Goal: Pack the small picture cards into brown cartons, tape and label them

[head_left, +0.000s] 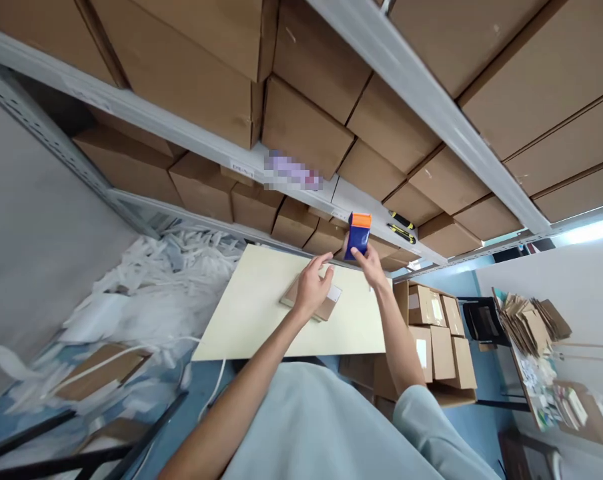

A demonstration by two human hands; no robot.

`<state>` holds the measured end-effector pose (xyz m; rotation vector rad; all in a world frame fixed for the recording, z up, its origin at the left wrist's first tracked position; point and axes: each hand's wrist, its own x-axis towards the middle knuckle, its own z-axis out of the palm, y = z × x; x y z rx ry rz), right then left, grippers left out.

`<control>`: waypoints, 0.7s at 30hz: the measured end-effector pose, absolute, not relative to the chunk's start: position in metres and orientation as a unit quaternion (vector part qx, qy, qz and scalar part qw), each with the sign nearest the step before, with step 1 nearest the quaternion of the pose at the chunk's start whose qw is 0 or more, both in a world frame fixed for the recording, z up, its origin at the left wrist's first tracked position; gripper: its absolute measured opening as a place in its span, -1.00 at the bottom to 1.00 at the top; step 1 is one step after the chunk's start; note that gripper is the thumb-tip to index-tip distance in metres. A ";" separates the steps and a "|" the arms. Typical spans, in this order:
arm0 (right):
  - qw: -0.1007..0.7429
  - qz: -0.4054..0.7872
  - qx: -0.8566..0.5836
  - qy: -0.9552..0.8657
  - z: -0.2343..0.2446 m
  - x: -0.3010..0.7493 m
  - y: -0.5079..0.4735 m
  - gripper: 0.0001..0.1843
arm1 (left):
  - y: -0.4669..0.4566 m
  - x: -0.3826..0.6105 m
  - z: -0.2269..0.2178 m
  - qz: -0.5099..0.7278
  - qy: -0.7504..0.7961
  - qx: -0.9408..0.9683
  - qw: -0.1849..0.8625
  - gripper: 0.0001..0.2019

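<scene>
A small brown cardboard box (326,305) with a white label lies on the pale table (251,313). My left hand (311,287) rests on top of that box, fingers curled over it and pressing it down. My right hand (369,263) is raised just beyond the box and grips a blue and orange tape dispenser (358,235), held upright above the table's far edge.
Metal shelves (191,137) packed with brown cartons rise behind the table. A heap of white packing strips (146,293) lies left of it. An open carton of small boxes (439,337) stands at the right, flattened cardboard (529,323) farther right. Two utility knives (401,227) sit on the shelf.
</scene>
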<state>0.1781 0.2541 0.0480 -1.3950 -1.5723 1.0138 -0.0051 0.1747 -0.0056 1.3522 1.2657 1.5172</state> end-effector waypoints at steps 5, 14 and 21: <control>0.454 0.562 -0.488 -0.491 0.008 0.149 0.154 -0.31 | 0.123 0.006 -0.013 0.572 0.506 0.540 0.354 -0.72; 0.385 0.511 -0.510 -0.575 -0.013 0.211 0.109 -0.36 | 0.080 0.033 -0.029 0.562 0.523 0.504 0.396 -0.53; 0.204 0.335 -0.454 -0.800 -0.010 0.321 0.096 -0.54 | 0.081 0.050 0.020 0.510 0.547 0.570 0.339 -0.56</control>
